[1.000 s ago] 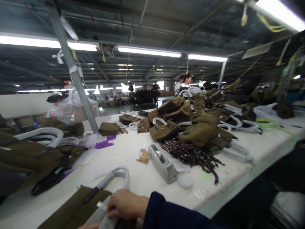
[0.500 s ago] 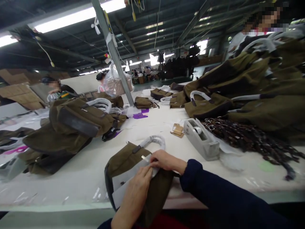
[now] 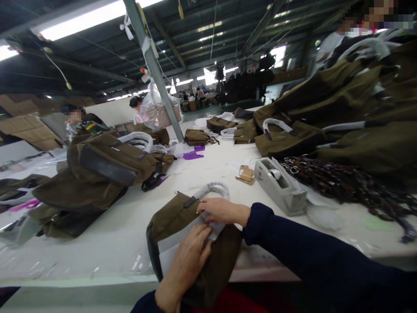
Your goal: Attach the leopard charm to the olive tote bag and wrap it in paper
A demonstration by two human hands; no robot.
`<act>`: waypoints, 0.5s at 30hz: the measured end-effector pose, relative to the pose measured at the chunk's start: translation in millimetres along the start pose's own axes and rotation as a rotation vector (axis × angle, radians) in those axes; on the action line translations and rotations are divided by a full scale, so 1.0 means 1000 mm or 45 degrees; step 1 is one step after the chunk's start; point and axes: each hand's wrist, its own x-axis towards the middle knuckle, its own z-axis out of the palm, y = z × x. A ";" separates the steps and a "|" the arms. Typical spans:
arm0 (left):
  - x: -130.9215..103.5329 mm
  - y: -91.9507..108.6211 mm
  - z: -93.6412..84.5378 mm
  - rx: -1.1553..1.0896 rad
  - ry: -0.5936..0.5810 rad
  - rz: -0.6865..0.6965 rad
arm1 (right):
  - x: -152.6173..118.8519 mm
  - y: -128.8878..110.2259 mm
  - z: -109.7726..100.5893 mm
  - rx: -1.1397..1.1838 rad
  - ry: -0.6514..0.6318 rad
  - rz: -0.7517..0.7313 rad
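An olive-brown handbag with dark trim lies tilted at the table's front edge. Its far handle arches up in a white wrapping. Across the bag's near side is a thin white sheet, partly covered by my hands. My left hand is closed over the sheet, its bent fingertips at a white-wrapped part near the bag's opening. Just above it, my right hand reaches in from the right, fingers stretched leftward over the sheet's upper end, below the far handle. Whatever lies under its fingers is hidden.
A grey tape dispenser stands to the right, beside a heap of dark straps with metal rings. Similar bags are piled left, more bags right. A metal post rises behind. People are at the far side.
My right hand has moved a little up and left, from a pinch near my left fingertips to stretched fingers. A small pale strip seen at its fingertips is now out of sight.
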 end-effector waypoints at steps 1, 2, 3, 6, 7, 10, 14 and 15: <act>0.000 0.000 0.000 0.000 0.000 0.001 | 0.005 -0.002 -0.003 -0.032 -0.036 0.005; 0.001 0.000 -0.001 0.001 -0.001 0.002 | 0.010 -0.004 -0.005 -0.060 -0.065 0.010; 0.001 0.001 -0.001 0.005 -0.002 0.003 | 0.013 -0.007 -0.008 -0.088 -0.088 0.005; 0.002 0.004 -0.003 0.030 -0.005 0.002 | 0.011 -0.015 -0.012 -0.150 -0.095 -0.075; 0.002 0.005 -0.003 0.036 -0.004 0.001 | 0.007 -0.017 -0.011 -0.168 -0.061 -0.115; 0.002 0.007 -0.004 0.014 0.003 -0.001 | -0.013 -0.017 0.000 -0.206 0.054 -0.186; 0.002 0.007 -0.002 -0.034 0.004 0.015 | -0.040 -0.013 0.028 -0.121 0.260 -0.151; 0.001 0.006 -0.001 -0.038 0.004 0.021 | -0.044 -0.012 0.035 -0.093 0.319 -0.126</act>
